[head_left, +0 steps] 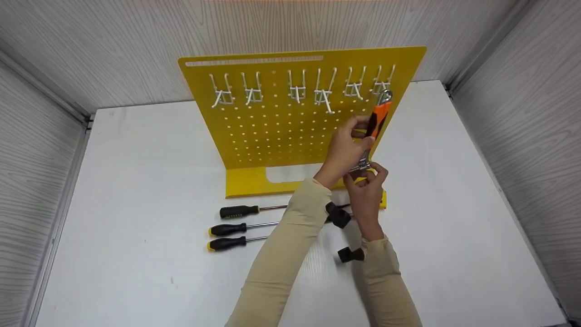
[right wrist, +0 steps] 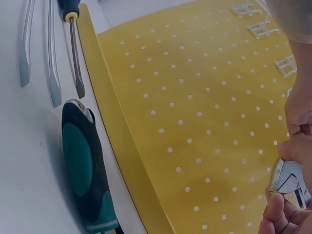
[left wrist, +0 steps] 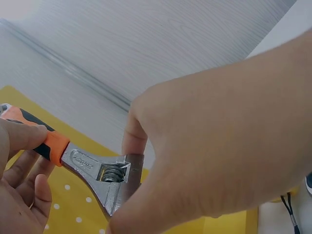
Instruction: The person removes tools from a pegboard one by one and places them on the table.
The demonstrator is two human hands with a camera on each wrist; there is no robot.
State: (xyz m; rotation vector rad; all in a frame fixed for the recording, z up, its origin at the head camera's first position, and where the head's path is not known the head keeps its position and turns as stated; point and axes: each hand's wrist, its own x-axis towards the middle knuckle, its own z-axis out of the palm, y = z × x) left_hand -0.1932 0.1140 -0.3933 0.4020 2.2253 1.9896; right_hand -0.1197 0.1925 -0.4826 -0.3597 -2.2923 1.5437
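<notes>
An adjustable wrench (head_left: pixel 377 121) with an orange and black handle stands steeply tilted before the right side of a yellow pegboard (head_left: pixel 258 131). My left hand (head_left: pixel 343 147) grips its handle. Lower down, my right hand (head_left: pixel 368 195) pinches the metal head; the left wrist view shows fingers and thumb on either side of the wrench head (left wrist: pixel 109 178). The handle's end, with its hanging hole, overlaps the rightmost white hook (head_left: pixel 381 85). Whether the hook passes through that hole, I cannot tell. Part of the silver head (right wrist: pixel 286 176) shows in the right wrist view.
More white hooks (head_left: pixel 297 93) line the pegboard's upper part. Three screwdrivers (head_left: pixel 229 229) lie before its base, partly hidden by my left arm. A green and black tool handle (right wrist: pixel 80 161) lies near their tips. A yellow object (head_left: pixel 384 200) sits behind my right hand.
</notes>
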